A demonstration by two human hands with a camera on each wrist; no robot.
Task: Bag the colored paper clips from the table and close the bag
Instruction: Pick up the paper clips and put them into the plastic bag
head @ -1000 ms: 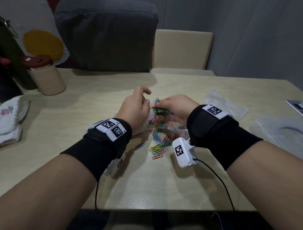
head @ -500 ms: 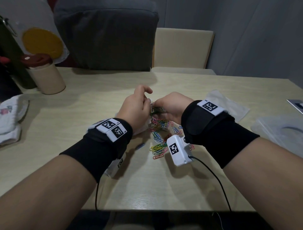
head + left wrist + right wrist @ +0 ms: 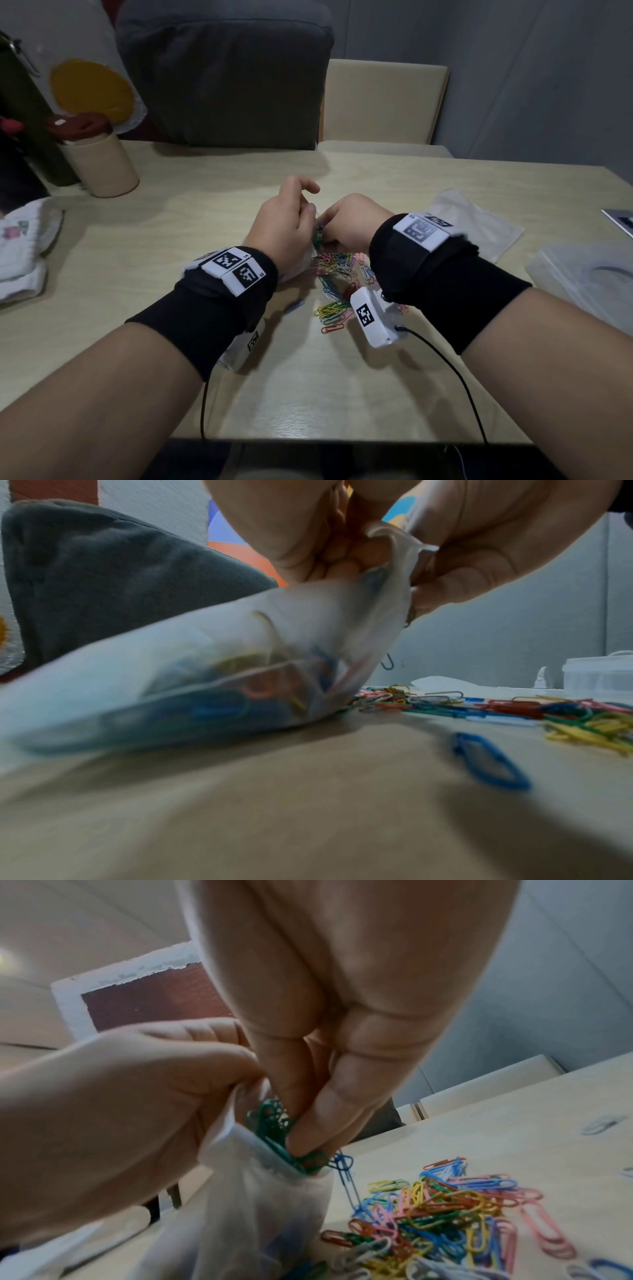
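Observation:
A small clear plastic bag (image 3: 205, 674) lies slanted on the table with several colored clips inside. My left hand (image 3: 284, 226) pinches the bag's open rim (image 3: 240, 1137) and holds it up. My right hand (image 3: 342, 226) pinches a clump of green paper clips (image 3: 274, 1129) right at the bag's mouth, fingertips partly inside it. A blue clip (image 3: 342, 1164) dangles from the clump outside the rim. The loose pile of colored paper clips (image 3: 339, 277) spreads on the table just below and right of the hands. One blue clip (image 3: 294, 306) lies apart to the left.
A spare clear bag (image 3: 476, 222) lies right of the hands, with a clear plastic box (image 3: 589, 277) beyond it. A tan cup with a red lid (image 3: 99, 161) and a white cloth (image 3: 24, 246) sit at the left. The table's front edge (image 3: 342, 437) is near.
My right hand lifted a clump of clips from the pile and moved left to the bag's mouth. The left hand kept holding the bag's rim.

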